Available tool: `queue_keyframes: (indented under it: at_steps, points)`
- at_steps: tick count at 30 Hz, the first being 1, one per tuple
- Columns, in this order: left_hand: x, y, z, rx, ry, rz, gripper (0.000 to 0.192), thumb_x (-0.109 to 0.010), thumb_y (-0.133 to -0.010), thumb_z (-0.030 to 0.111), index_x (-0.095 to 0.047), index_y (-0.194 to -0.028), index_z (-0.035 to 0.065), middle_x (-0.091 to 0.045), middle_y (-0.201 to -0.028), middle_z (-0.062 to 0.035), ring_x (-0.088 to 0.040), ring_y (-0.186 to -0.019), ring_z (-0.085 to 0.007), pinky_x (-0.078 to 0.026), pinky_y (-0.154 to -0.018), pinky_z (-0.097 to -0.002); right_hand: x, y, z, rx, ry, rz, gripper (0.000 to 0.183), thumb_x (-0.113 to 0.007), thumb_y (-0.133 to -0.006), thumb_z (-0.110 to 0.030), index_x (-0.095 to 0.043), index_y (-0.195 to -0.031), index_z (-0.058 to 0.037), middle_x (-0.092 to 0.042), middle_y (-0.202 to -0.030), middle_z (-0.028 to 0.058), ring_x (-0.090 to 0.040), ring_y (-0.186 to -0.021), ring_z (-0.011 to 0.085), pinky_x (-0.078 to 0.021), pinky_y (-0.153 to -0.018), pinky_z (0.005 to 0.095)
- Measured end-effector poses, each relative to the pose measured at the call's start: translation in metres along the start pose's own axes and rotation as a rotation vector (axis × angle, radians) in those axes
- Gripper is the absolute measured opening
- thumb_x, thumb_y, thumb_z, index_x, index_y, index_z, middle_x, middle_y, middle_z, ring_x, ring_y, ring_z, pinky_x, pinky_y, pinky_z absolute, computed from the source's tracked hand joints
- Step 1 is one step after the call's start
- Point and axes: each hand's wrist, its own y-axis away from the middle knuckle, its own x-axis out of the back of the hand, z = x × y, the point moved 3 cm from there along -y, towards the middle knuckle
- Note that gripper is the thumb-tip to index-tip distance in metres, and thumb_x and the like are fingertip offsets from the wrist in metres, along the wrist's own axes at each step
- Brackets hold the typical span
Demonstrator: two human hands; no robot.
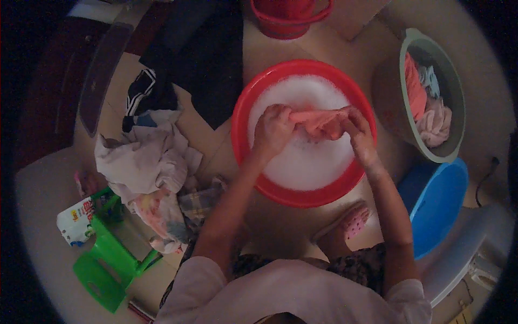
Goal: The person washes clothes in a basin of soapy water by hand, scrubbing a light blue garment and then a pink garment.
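Note:
A wet coral-coloured cloth (pixel 319 121) is stretched between my two hands, above a round red basin (pixel 279 194). My left hand (pixel 275 127) grips its left end, the fingers curled. At the other end, my right hand (pixel 358 131) pinches the bunched cloth between thumb and fingers. White suds (pixel 311 170) cover the water in the basin. Whether the lower folds of the cloth touch the suds, I cannot tell.
Right of the basin, a tall pale-green tub (pixel 410 121) holds several cloths, near a blue basin (pixel 441 210). Piled clothes (pixel 141 158) lie on the left floor, beside a green plastic stool (pixel 109 251). A red bucket (pixel 283 28) stands beyond the basin.

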Motion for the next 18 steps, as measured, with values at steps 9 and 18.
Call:
queue_keyframes:
  at_steps: [9,18]
  points:
    - [0.013,-0.013,0.034,0.218,0.97,-0.241,0.022,-0.059,-0.08,0.015,-0.053,-0.094,-0.0005,-0.054,-0.104,-0.0115,-0.053,-0.098,-0.0243,-0.042,-0.084,-0.0328,-0.021,0.011,-0.051,-0.181,-0.13,-0.204,0.018,-0.047,-0.091,-0.02,-0.054,-0.097,-0.0045,-0.054,-0.087,0.0006,-0.049,-0.077,0.0059,-0.0402,-0.064,0.0194]
    - [0.04,-0.014,0.014,0.112,0.705,-0.199,0.027,-0.058,-0.079,0.02,-0.053,-0.095,-0.0019,-0.056,-0.089,-0.0191,-0.056,-0.088,-0.0281,-0.043,-0.076,-0.0334,0.004,0.002,-0.013,0.119,0.841,-0.314,0.028,-0.065,-0.078,-0.02,-0.057,-0.099,-0.0027,-0.056,-0.094,0.0024,-0.052,-0.086,0.0113,-0.0423,-0.076,0.027]
